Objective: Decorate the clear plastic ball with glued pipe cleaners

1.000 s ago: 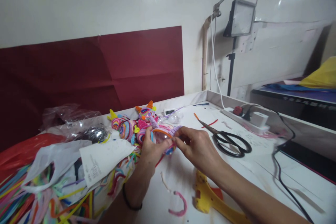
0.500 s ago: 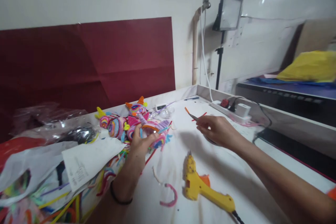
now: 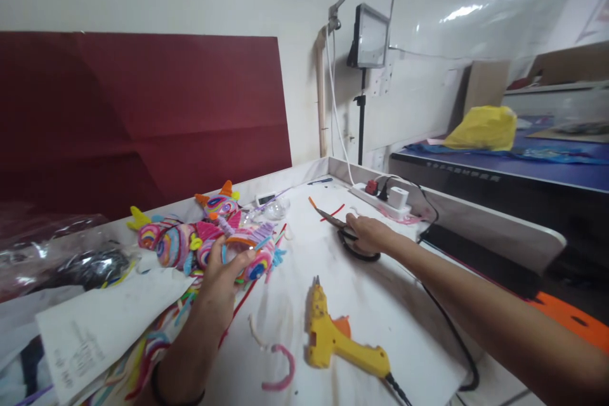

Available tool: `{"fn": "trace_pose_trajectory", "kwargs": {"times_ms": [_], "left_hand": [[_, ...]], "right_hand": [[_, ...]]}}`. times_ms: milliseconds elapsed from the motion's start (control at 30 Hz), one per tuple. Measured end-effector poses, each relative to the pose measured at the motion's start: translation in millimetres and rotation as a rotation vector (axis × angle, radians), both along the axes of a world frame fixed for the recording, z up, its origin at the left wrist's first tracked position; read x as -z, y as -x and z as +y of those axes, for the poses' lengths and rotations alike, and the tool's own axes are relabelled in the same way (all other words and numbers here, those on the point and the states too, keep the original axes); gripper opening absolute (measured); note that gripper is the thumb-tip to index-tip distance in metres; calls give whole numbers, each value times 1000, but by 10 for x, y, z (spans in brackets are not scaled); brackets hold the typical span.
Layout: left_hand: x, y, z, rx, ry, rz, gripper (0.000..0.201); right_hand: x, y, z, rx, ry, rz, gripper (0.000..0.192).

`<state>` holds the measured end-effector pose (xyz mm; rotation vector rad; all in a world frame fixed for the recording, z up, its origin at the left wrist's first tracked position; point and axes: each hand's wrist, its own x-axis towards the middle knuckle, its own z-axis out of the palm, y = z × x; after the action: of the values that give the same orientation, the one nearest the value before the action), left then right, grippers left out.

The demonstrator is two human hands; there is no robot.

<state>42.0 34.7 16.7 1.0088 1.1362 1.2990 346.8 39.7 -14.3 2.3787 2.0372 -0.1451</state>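
My left hand [image 3: 216, 282] is closed round a fish-shaped craft [image 3: 257, 260] of coiled pipe cleaners, with a clear plastic middle and an orange band. Several similar colourful figures [image 3: 176, 244] lie just behind it. My right hand [image 3: 368, 233] has its fingers on the handle of a pair of scissors [image 3: 340, 225]. The black loops stick out below the fingers, low over the table, and the blades point at a short orange strip [image 3: 312, 202]. Whether the scissors touch the table I cannot tell. A red strip [image 3: 333, 212] lies beside the blades.
A yellow glue gun [image 3: 328, 336] lies in front, its cord running off the bottom edge. Near it curls a pink pipe cleaner [image 3: 288, 368]. A power strip [image 3: 385, 200] sits by the right rim. Paper [image 3: 109, 323] and loose pipe cleaners cover the left.
The view has turned right. My right hand has shifted right relative to the table, and more of the scissors, with their loops, now shows. My left hand still holds the fish craft.
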Motion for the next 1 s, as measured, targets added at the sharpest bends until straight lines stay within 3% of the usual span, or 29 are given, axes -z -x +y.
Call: {"fn": "trace_pose_trajectory", "kwargs": {"times_ms": [233, 533, 833, 1000], "left_hand": [[23, 60, -22, 24, -21, -47, 58], [-3, 26, -22, -17, 41, -111, 70], [5, 33, -19, 7, -61, -82, 46], [-14, 17, -13, 2, -35, -81, 46]], "right_hand": [[-59, -53, 85, 35, 71, 42, 36], [5, -203, 92, 83, 3, 252, 35], [-107, -312, 31, 179, -106, 429, 35], [-162, -352, -77, 190, -294, 405, 36]]}}
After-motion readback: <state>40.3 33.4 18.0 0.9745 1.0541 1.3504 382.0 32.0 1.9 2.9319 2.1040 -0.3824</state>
